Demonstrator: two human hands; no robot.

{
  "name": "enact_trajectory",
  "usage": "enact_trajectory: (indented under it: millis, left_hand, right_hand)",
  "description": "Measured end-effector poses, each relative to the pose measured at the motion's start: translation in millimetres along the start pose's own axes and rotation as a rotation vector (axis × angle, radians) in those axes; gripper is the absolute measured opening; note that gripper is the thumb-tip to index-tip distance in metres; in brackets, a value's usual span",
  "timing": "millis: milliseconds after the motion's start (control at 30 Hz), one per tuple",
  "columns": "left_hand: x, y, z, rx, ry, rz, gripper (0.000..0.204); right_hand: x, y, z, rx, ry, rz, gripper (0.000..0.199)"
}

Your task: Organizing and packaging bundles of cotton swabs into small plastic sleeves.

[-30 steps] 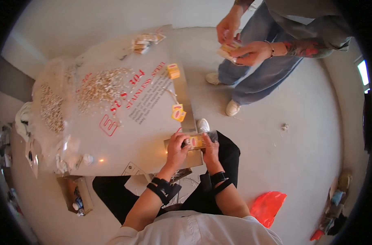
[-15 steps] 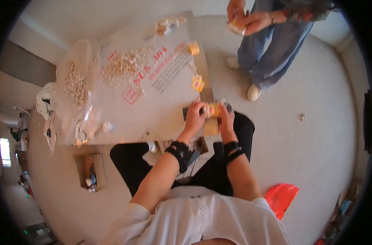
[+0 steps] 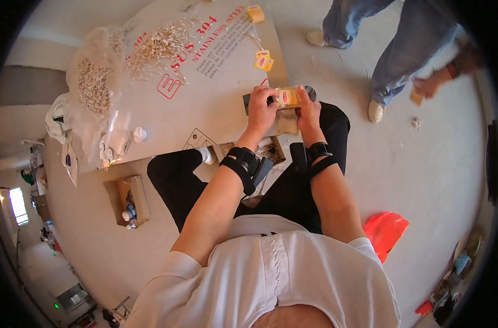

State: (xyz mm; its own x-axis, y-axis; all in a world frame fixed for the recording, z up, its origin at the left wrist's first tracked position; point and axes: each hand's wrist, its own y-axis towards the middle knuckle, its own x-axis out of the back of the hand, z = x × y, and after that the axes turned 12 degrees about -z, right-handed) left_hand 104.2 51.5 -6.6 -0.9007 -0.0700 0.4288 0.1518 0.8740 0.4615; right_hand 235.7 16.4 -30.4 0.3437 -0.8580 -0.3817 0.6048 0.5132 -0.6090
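Between my two hands is a small clear plastic pack with a yellow label, held level over the table's right edge. My left hand has its fingers bent around the pack's left end. At the other end my right hand grips it, thumb up along the side. A tan block-like carton is just below the pack, between the wrists. Farther up the table edge lie some yellow printed cards. Black straps circle both my wrists.
Loose cotton swabs are heaped on the table, beside a clear bag of swabs. A small yellow box stands at the far edge. An open carton and a red bag lie on the floor. A co-worker's hand is at right.
The view has shifted, so the table sits higher. My hands keep hold of the pack, its label now facing up more clearly. The co-worker has moved right, one hand lowered and blurred.
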Motion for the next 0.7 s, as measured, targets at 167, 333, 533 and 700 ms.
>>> enact_trajectory:
  millis: [167, 333, 533, 700]
  left_hand:
    - [-4.8, 6.2, -13.6, 0.121, 0.236, 0.009, 0.009]
    - [-9.5, 29.5, -26.0, 0.483, 0.340, 0.160, 0.011]
    - [-17.3, 38.5, -10.7, 0.623, 0.401, 0.206, 0.015]
    - [-23.3, 36.2, -10.8, 0.698, 0.355, 0.165, 0.018]
  right_hand:
    - [0.1, -3.4, 0.8, 0.016, -0.002, 0.016, 0.030]
    - [1.4, 2.7, -2.7, 0.017, 0.015, -0.029, 0.030]
    - [0.2, 9.2, -8.9, 0.039, -0.045, -0.011, 0.025]
    - [-0.4, 9.1, -11.1, 0.096, -0.020, -0.018, 0.025]
